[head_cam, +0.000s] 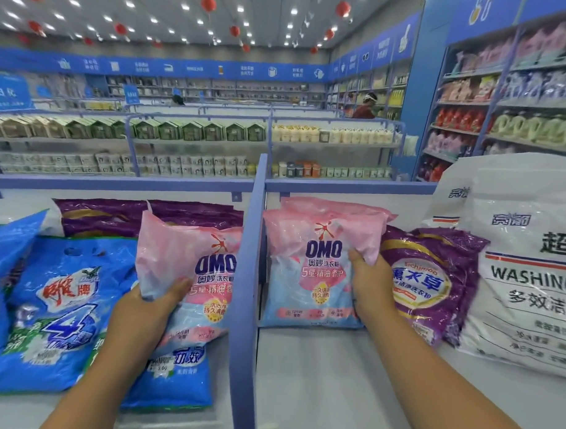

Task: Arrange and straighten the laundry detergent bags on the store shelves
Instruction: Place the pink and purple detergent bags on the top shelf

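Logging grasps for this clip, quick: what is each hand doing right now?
Left hand: grips the left pink OMO bag at its lower left edge.
Right hand: grips the right pink OMO bag at its right edge.

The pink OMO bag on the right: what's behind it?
Behind the pink plastic OMO bag another pink bag's top shows; the rest is covered. The right hand grips the front bag's edge.

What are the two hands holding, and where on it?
Left hand grips the left pink OMO bag at its left edge; right hand grips the right pink OMO bag at its right edge.
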`<action>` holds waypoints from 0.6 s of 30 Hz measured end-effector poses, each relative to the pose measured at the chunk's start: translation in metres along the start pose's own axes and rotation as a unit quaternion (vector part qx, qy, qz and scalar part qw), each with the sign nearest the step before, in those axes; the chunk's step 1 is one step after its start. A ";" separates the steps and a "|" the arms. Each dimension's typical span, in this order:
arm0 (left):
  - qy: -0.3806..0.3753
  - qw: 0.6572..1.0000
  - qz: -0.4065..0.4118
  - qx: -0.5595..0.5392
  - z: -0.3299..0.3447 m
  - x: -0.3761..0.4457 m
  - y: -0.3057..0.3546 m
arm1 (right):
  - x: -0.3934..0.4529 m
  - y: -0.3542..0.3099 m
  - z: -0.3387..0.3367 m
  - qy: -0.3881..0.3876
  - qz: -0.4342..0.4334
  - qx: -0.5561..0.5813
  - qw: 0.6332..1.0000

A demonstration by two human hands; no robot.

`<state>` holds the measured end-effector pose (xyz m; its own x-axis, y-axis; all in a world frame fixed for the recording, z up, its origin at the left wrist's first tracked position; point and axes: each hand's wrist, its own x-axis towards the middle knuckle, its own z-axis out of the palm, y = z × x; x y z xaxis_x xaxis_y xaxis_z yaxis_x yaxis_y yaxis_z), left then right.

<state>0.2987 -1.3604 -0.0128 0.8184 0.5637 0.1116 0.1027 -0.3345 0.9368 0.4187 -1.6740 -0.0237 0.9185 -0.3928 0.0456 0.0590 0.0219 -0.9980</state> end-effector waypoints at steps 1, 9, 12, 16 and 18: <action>-0.001 1.000 0.000 -0.003 0.000 -0.001 0.001 | 0.000 0.003 0.001 0.016 -0.002 0.011 1.000; -0.015 1.000 0.005 -0.006 -0.001 -0.006 0.007 | 0.006 0.001 -0.006 -0.030 -0.013 -0.122 0.992; -0.009 1.000 0.010 -0.002 -0.001 -0.006 0.008 | -0.004 -0.009 -0.040 -0.020 -0.070 -0.196 0.978; -0.013 1.000 0.002 -0.008 0.002 -0.003 0.003 | -0.022 -0.011 -0.106 0.180 -0.162 -0.416 0.876; -0.010 1.000 0.002 -0.014 0.003 -0.005 0.004 | -0.027 -0.002 -0.131 0.218 -0.106 -0.443 0.863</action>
<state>0.2969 -1.3664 -0.0105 0.8294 0.5480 0.1085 0.0840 -0.3143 0.9456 0.3429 -1.7842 -0.0283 0.6782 -0.6142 0.4035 -0.2913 -0.7287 -0.6198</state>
